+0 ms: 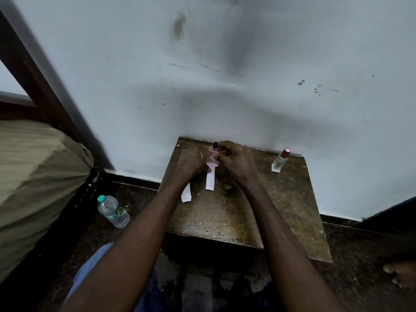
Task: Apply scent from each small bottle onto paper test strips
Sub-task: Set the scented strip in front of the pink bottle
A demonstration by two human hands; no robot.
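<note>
Two hands work a small pink bottle over a paper strip on a worn bench.

The scuffed brown wooden bench (236, 212) stands against a pale wall (225, 64). At its far edge, the right hand (236, 161) grips the small pink glass bottle with a black cap (213, 157); dark writing on the bottle is too small to read. The left hand (190, 162) is curled shut beside it, pinching the top of a white paper test strip (210, 180) whose faint print is illegible. A second white paper strip (186, 194) lies near. A clear square bottle with a pink metallic cap (281, 161) stands well apart to the right.
</note>
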